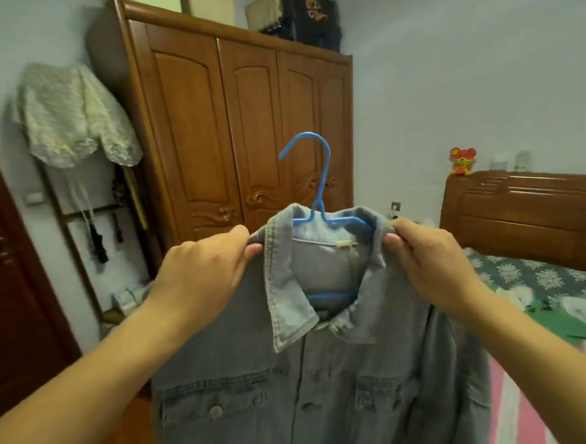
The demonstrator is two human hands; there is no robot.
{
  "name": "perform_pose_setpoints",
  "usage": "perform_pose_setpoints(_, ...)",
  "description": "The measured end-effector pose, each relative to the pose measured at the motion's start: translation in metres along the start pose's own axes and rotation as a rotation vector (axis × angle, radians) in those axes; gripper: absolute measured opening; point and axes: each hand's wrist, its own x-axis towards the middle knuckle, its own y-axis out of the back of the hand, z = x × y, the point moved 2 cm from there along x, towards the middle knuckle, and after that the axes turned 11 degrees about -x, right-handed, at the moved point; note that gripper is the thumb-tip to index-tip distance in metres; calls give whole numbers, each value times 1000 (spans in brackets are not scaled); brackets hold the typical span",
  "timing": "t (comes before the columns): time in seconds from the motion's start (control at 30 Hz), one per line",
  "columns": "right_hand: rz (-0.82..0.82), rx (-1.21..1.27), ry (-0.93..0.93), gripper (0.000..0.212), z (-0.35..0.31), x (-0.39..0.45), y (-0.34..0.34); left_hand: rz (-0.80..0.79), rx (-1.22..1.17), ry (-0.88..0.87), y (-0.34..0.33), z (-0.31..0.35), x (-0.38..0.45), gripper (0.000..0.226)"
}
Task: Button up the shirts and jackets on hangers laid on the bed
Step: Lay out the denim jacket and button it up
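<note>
A grey-blue denim jacket [312, 385] hangs on a blue hanger [317, 186], held up in the air in front of me. Its front placket looks closed below the collar, and a button shows on the left chest pocket. My left hand [202, 272] grips the jacket's left shoulder by the collar. My right hand [428, 261] grips the right shoulder at the same height. The hanger's hook points up and left, above the collar. The bed [535, 395] lies to the right, below the jacket.
A tall wooden wardrobe [244, 122] stands behind the jacket, with boxes on top. At left are a dark door [10, 273] and a rack draped with pale cloth [69, 115]. The bed has a wooden headboard [524, 214] and green fabric [565, 325] lying on it.
</note>
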Motion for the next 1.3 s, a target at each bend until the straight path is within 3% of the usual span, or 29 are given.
perform_pose_setpoints(0.1,-115,122,-22,59,-4,0,-51,9,110,68,27,-24,-33,38)
perform_pose_setpoints(0.17,-118,270,-15,63,-11,-4,-80,-181,-21,221,44,-38,-60,41)
perform_pose_setpoints(0.27,6,369,144,61,-29,4,-98,-571,-465,928,86,-50,-118,57)
perform_pose_setpoints(0.33,74,384,266,57,-44,15,-100,-731,-719,1245,103,-34,-173,40)
perform_pose_setpoints(0.4,127,345,365,55,-61,30,-106,-645,-832,1386,107,-7,-218,38)
perform_pose_setpoints(0.47,171,299,436,51,-77,44,-116,-384,-814,1450,108,21,-244,37)
perform_pose_setpoints(0.53,210,268,485,45,-93,58,-127,-119,-677,1420,114,35,-261,35)
perform_pose_setpoints(0.57,224,261,506,44,-99,64,-132,-38,-602,1391,122,38,-264,52)
perform_pose_setpoints(0.63,217,266,577,45,-111,71,-140,57,-416,1326,148,41,-269,78)
perform_pose_setpoints(0.67,204,272,624,47,-117,73,-142,73,-299,1263,165,41,-266,71)
perform_pose_setpoints(0.73,181,303,689,48,-126,69,-144,13,-17,1035,197,44,-257,53)
perform_pose_setpoints(0.8,148,391,625,49,-135,64,-146,-28,213,822,212,54,-255,51)
perform_pose_setpoints(0.87,106,499,505,48,-147,61,-145,-113,390,806,210,66,-265,54)
perform_pose_setpoints(0.97,88,613,522,48,-172,50,-142,-144,686,867,221,73,-289,59)
perform_pose_setpoints(1.03,42,691,510,53,-188,45,-139,-59,685,853,227,77,-278,49)
perform_pose_setpoints(1.1,1,744,495,54,-207,44,-132,-88,640,799,216,80,-254,48)
perform_pose_setpoints(1.2,-88,821,537,43,-240,50,-110,-65,702,719,214,71,-243,39)
perform_pose_setpoints(1.3,-429,860,612,47,-262,61,-98,-58,721,630,253,53,-258,50)
